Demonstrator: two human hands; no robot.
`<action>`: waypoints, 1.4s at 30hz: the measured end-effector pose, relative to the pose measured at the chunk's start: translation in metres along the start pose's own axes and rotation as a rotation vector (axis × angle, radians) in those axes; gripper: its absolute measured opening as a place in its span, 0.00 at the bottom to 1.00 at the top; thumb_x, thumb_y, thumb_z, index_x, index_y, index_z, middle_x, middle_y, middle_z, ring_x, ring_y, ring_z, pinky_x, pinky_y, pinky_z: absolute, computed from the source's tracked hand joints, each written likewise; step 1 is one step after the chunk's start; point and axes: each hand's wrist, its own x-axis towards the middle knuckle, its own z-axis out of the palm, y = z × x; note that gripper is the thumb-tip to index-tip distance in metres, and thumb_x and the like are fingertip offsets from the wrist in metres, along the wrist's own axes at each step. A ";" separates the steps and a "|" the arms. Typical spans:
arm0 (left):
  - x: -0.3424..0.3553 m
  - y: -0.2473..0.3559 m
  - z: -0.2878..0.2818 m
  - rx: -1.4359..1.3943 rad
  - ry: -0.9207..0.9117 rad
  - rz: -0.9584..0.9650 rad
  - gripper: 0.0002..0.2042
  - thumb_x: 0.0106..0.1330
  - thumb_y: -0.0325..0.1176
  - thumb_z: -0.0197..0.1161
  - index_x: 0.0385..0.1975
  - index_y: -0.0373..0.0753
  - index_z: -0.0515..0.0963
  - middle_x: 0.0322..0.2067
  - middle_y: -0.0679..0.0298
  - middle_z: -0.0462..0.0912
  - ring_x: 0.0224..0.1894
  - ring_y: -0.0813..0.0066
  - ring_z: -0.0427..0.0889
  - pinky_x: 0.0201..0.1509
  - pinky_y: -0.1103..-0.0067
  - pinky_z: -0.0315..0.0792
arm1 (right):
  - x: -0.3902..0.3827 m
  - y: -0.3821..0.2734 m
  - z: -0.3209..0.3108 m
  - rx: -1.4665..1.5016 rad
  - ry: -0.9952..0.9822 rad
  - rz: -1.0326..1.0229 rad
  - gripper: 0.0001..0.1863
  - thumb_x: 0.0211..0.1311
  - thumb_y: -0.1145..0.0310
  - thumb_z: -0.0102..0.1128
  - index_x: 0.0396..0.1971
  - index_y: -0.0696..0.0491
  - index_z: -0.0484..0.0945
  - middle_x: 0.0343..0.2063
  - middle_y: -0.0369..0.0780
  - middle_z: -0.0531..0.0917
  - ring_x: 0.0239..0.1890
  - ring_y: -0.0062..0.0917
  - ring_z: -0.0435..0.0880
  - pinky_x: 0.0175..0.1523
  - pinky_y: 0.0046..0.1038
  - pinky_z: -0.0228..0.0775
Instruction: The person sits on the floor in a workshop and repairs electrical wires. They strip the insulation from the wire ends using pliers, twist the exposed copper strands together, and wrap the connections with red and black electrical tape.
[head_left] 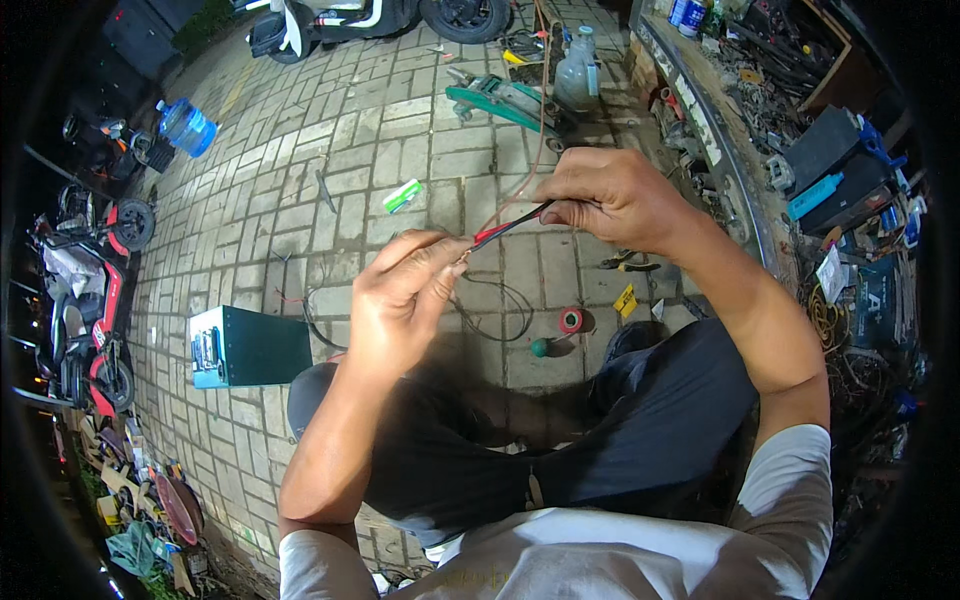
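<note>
Between my two hands runs a black and red electrical wire (507, 227), held up in front of me over the paving. My left hand (402, 290) pinches its near end, with a bit of bare copper showing at the fingertips. At the far end my right hand (612, 200) grips the black part between thumb and fingers. A loop of thin dark cable (525, 315) hangs or lies below my left hand. To the left stands a dark green box-shaped battery (262, 347) with wires near its top.
On the paving lie a red tape roll (571, 320), a green-handled tool (541, 347), pliers (630, 262) and a green-white packet (403, 196). A green floor jack (510, 102) and a grey gas cylinder (577, 75) stand ahead. A cluttered bench (700, 130) borders the right; scooters (105, 320) stand left.
</note>
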 end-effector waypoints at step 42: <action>-0.005 0.008 -0.001 -0.081 -0.121 -0.042 0.09 0.61 0.31 0.65 0.34 0.31 0.80 0.25 0.61 0.83 0.25 0.77 0.78 0.29 0.81 0.71 | 0.004 -0.023 -0.001 0.024 0.108 -0.090 0.10 0.50 0.75 0.67 0.35 0.57 0.80 0.28 0.41 0.79 0.28 0.32 0.80 0.31 0.27 0.71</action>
